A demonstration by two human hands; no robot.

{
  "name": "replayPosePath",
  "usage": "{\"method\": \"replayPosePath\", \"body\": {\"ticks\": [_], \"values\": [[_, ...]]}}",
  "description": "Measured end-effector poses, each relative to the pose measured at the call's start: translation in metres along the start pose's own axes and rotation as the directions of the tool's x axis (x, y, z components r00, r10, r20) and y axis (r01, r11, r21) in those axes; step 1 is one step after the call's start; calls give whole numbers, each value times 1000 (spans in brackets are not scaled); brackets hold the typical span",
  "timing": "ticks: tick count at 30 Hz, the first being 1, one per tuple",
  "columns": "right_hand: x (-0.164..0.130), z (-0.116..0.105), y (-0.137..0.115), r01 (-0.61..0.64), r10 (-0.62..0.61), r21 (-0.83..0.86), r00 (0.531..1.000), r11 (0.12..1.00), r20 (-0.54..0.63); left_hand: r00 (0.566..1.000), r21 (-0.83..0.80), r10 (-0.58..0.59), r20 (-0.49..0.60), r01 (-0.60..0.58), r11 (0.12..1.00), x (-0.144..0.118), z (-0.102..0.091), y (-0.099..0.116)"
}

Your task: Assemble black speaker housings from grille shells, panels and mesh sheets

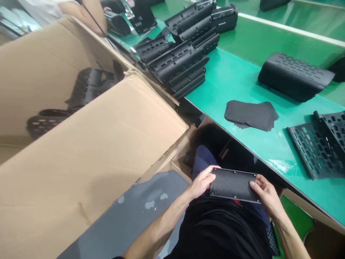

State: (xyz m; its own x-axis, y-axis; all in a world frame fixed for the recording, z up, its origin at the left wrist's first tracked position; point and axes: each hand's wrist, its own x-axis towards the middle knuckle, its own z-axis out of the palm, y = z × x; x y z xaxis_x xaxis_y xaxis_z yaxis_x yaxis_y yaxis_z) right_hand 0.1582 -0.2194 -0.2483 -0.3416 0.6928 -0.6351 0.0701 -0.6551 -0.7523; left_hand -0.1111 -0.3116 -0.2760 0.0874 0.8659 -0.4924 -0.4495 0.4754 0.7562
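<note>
A flat black rectangular panel [234,184] with a raised rim and small tabs along its long edges is held above my lap. My left hand [202,181] grips its left end, thumb on the face and fingers underneath. At the other end my right hand [265,190] holds it the same way, thumb pressing on the inner surface. On the green table beyond lies a loose stack of thin black sheets [250,114]. Slotted black grille panels [314,149] rest to the right of that stack.
A large open cardboard box [129,118] stands at my left with black parts inside. Stacked black slotted covers [180,64] lie at the table's far left. One curved black housing [293,77] sits at the right. A person's arm [88,16] shows behind the box.
</note>
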Motion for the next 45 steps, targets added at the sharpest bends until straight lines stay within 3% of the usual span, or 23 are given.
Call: {"method": "replayPosePath", "body": {"ticks": [9, 17, 30, 37, 45], "values": [[-6, 2, -2, 26, -26, 8, 999, 1000, 23, 1000, 20, 10, -16, -10, 1000, 2, -5, -3], [-7, -3, 12, 52, -54, 77, 998, 996, 18, 979, -118, 49, 198, -25, 993, -1, -7, 6], [-14, -1, 6, 64, -63, 33, 998, 997, -25, 956, -66, 72, 283, -55, 996, -6, -9, 17], [-17, -1, 4, 95, -98, 68, 994, 993, 39, 948, -56, 60, 311, -45, 997, -11, -9, 26], [-19, 1, 0, 106, -106, 22, 994, 994, 9, 939, -37, 74, 335, -65, 997, -12, -12, 29]]}}
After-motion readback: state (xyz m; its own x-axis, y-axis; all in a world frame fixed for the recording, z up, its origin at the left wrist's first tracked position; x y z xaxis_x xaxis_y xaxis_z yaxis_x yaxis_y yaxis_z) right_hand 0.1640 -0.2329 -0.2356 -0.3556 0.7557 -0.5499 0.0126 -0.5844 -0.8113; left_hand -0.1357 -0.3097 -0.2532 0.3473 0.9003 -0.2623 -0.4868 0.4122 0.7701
